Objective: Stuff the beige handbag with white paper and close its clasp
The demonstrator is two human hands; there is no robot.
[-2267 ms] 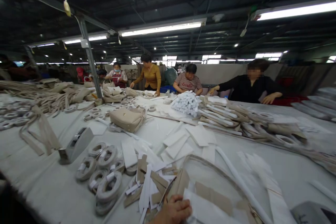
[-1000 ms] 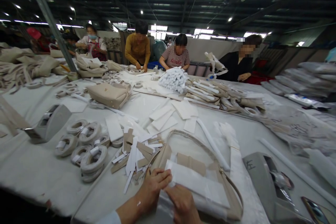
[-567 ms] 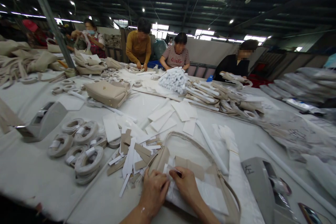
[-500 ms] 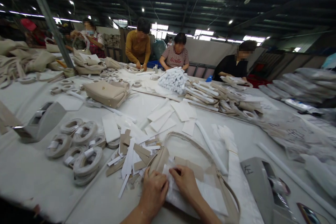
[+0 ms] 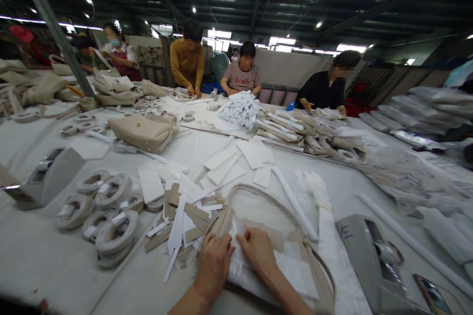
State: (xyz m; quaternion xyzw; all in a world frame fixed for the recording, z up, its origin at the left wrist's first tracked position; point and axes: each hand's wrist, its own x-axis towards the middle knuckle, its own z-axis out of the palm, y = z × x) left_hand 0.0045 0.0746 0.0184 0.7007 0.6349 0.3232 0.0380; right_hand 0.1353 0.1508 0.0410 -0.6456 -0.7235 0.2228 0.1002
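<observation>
Left hand (image 5: 215,262) and right hand (image 5: 259,252) at the beige bag (image 5: 223,220), lower centre; earlier, only one showed.
Both pinch clear film (image 5: 236,267), fingers bent.

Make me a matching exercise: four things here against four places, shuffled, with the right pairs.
Things
1. Coiled straps
2. Bundle of white rods
3. Dispenser with black marking
4. Left hand

Places
A. At the clear plastic, beside the right hand
B. Lower right of the picture
C. Left of the scattered strips
D. In front of the striped shirt

Pairs: 1-C, 2-D, 3-B, 4-A
</observation>
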